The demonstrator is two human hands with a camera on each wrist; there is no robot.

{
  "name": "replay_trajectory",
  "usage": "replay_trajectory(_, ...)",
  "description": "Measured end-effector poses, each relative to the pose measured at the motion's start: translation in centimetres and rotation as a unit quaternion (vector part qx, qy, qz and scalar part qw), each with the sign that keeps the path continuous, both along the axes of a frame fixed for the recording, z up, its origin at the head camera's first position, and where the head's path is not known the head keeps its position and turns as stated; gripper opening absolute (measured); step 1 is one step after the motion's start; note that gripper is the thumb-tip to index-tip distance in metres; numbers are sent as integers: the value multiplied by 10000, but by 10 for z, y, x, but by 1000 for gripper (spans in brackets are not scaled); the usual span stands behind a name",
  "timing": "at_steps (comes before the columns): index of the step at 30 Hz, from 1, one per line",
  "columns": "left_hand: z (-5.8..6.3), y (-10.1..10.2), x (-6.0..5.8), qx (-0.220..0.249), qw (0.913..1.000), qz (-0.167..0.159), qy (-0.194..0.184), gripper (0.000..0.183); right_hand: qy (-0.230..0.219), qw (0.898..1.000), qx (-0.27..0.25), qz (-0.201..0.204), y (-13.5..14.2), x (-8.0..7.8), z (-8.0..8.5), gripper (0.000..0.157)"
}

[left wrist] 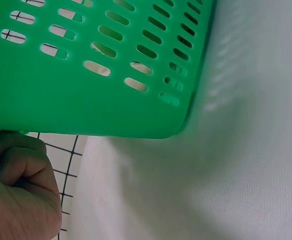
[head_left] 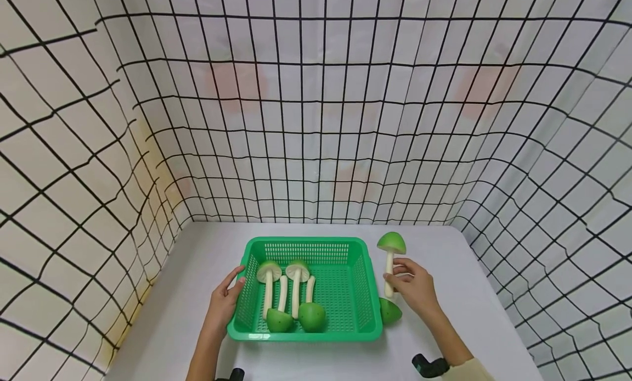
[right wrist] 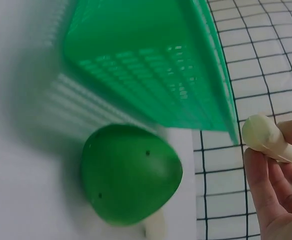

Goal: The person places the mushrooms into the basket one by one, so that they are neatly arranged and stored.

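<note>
In the head view, my left hand (head_left: 224, 301) grips the left rim of a green plastic basket (head_left: 340, 336), thumb and fingers at its edge. The left wrist view shows those fingers bent at the rim. My right hand (head_left: 417, 287) pinches the pale stem of a toy mushroom (head_left: 391, 242), holding it upright with its green cap on top, just right of the basket. Below it on the table lies another green-capped mushroom (head_left: 391, 312) against the basket's right side; the right wrist view shows its cap (right wrist: 130, 175) close up. Several more mushrooms (head_left: 312, 317) lie in the basket's left half.
A white-covered table (head_left: 197, 249) carries the basket. Black wire grid panels (head_left: 321, 123) stand at the back and both sides, with pale sheeting behind them. Black wrist devices (head_left: 429, 365) show at the bottom edge of the head view.
</note>
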State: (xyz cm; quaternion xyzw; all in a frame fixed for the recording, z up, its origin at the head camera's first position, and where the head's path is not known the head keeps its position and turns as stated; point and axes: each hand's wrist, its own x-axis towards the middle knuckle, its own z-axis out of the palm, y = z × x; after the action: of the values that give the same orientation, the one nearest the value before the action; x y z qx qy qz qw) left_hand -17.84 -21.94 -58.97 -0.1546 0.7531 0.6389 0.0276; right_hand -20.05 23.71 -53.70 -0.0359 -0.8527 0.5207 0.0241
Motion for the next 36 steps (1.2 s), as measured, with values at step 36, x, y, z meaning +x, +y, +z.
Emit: replay_trajectory(36, -4, 2, -3, 12, 9999, 164, 47, 48, 4, 9963, -607, 608, -75, -13, -7, 45)
